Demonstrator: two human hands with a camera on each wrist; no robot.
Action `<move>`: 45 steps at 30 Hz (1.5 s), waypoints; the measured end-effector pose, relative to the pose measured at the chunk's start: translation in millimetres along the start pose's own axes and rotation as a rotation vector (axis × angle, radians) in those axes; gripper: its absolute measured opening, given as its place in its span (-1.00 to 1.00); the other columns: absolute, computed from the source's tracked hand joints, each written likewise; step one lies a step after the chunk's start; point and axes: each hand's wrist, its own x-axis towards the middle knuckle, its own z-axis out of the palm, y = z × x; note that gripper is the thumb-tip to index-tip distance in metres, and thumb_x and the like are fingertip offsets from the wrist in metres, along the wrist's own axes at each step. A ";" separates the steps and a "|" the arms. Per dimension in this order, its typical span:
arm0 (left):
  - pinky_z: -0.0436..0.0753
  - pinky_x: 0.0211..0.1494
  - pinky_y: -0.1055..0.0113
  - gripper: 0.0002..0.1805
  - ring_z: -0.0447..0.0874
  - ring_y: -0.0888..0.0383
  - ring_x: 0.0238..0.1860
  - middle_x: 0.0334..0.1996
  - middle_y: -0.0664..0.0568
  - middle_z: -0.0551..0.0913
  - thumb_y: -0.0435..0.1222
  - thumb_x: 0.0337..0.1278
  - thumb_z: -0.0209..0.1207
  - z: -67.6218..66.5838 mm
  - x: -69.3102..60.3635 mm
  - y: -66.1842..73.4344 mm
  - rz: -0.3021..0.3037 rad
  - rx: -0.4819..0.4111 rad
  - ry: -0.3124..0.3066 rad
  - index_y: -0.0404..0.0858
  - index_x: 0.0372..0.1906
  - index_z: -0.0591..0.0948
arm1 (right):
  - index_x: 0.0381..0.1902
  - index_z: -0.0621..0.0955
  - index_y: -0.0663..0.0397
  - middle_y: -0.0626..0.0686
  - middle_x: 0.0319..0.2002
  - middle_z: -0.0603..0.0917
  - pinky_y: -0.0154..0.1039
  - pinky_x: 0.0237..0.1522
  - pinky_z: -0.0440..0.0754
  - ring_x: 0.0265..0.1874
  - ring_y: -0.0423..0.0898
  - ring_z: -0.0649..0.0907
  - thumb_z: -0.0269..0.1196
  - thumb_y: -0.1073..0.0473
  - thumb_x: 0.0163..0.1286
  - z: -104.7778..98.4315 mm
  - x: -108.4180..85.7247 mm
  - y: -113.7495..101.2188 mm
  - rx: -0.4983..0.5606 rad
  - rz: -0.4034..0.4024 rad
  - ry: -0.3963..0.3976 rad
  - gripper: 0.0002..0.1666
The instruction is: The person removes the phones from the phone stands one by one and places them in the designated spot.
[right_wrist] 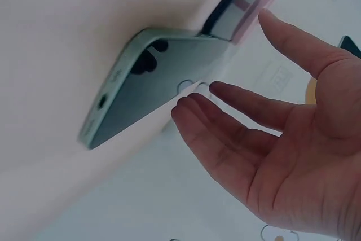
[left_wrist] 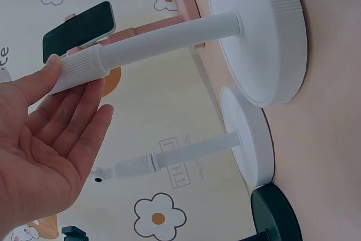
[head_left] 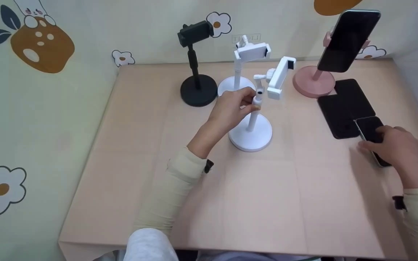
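My left hand (head_left: 230, 108) grips the upper collar of a white phone stand (head_left: 251, 137), its round base standing on the table. The left wrist view shows the thumb and fingers on the ribbed collar (left_wrist: 82, 69). At the right, my right hand (head_left: 403, 148) hovers by a black-screened smartphone (head_left: 368, 126) lying face up. In the right wrist view that phone (right_wrist: 163, 86) has a pale green edge, and the loosely spread fingers (right_wrist: 208, 136) appear apart from it. Two more dark smartphones, a left one (head_left: 337, 121) and a farther one (head_left: 356, 94), lie beside it.
Behind the held stand is a second white phone stand (head_left: 252, 52). A black phone stand (head_left: 199, 90) is to its left. At the back right, a pink phone stand (head_left: 314, 83) carries a smartphone (head_left: 350, 41). The patterned wall (head_left: 151, 32) borders the table (head_left: 140, 145).
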 end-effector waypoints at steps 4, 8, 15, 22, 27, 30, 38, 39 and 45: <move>0.64 0.23 0.40 -0.65 0.73 0.23 0.06 0.02 0.06 0.76 -0.22 0.25 0.30 0.3 -0.2 -0.5 -0.001 0.005 -0.003 -0.15 0.12 0.60 | 0.25 0.35 0.61 0.62 0.01 0.46 0.39 -0.04 0.46 -0.05 0.48 0.50 0.27 -0.17 0.35 -0.5 4.4 -22.0 0.031 -0.046 0.004 -0.07; 0.61 0.27 0.39 -0.65 0.72 0.24 0.09 0.05 0.08 0.74 -0.22 0.27 0.29 0.5 -0.6 -1.4 -0.016 0.007 -0.021 -0.13 0.13 0.59 | 0.29 0.36 0.54 0.58 0.09 0.49 0.41 0.08 0.45 0.07 0.48 0.49 0.28 -0.15 0.37 0.8 10.9 -49.5 0.081 -0.090 0.001 -0.11; 0.61 0.27 0.39 -0.64 0.70 0.24 0.10 0.07 0.08 0.72 -0.22 0.28 0.28 0.5 -0.4 -2.2 -0.028 -0.020 -0.037 -0.12 0.16 0.58 | 0.28 0.43 0.38 0.47 0.15 0.53 0.33 0.12 0.52 0.13 0.36 0.54 0.29 -0.08 0.38 3.1 21.7 -104.0 0.202 -0.170 0.007 -0.25; 0.62 0.28 0.35 -0.62 0.69 0.22 0.12 0.12 0.08 0.70 -0.22 0.29 0.28 1.7 -1.4 -6.1 -0.007 -0.035 -0.028 -0.13 0.17 0.56 | 0.26 0.48 0.26 0.34 0.22 0.55 0.25 0.20 0.57 0.18 0.31 0.57 0.31 0.03 0.38 -0.8 25.9 -156.3 0.345 -0.282 0.027 -0.39; 0.60 0.30 0.35 -0.61 0.68 0.22 0.14 0.15 0.10 0.68 -0.20 0.30 0.27 0.2 -3.9 -10.2 -0.017 -0.029 -0.038 -0.09 0.19 0.55 | 0.26 0.49 0.25 0.28 0.23 0.56 0.19 0.26 0.57 0.21 0.26 0.58 0.31 0.13 0.38 -0.1 27.6 -187.4 0.479 -0.371 0.037 -0.44; 0.57 0.34 0.34 -0.62 0.68 0.19 0.15 0.17 0.09 0.67 -0.23 0.33 0.24 -1.2 -5.6 -12.7 -0.011 -0.014 -0.043 -0.10 0.20 0.55 | 0.25 0.49 0.28 0.30 0.20 0.58 0.18 0.25 0.58 0.20 0.26 0.59 0.31 0.14 0.38 -0.3 27.8 -201.5 0.523 -0.412 0.045 -0.44; 0.60 0.32 0.29 -0.65 0.65 0.16 0.19 0.18 0.07 0.66 -0.26 0.35 0.21 -2.3 -11.1 -24.3 -0.050 -0.019 -0.054 -0.10 0.19 0.56 | 0.30 0.47 0.23 0.26 0.19 0.60 0.12 0.24 0.61 0.20 0.23 0.61 0.33 0.17 0.37 1.7 27.4 -222.1 0.595 -0.431 0.015 -0.41; 0.60 0.32 0.29 -0.65 0.65 0.16 0.20 0.18 0.07 0.66 -0.26 0.35 0.21 -2.4 -11.7 -25.8 -0.059 -0.019 -0.054 -0.10 0.19 0.56 | 0.31 0.47 0.21 0.25 0.19 0.60 0.12 0.24 0.60 0.20 0.22 0.61 0.34 0.18 0.36 2.0 27.1 -223.7 0.605 -0.433 0.006 -0.40; 0.61 0.29 0.34 -0.65 0.63 0.16 0.21 0.17 0.09 0.66 -0.23 0.34 0.23 -3.7 -14.7 -32.4 -0.082 -0.018 -0.047 -0.09 0.19 0.57 | 0.33 0.47 0.11 0.19 0.20 0.61 0.08 0.26 0.60 0.21 0.15 0.61 0.35 0.20 0.34 4.3 26.9 -232.0 0.665 -0.463 -0.033 -0.38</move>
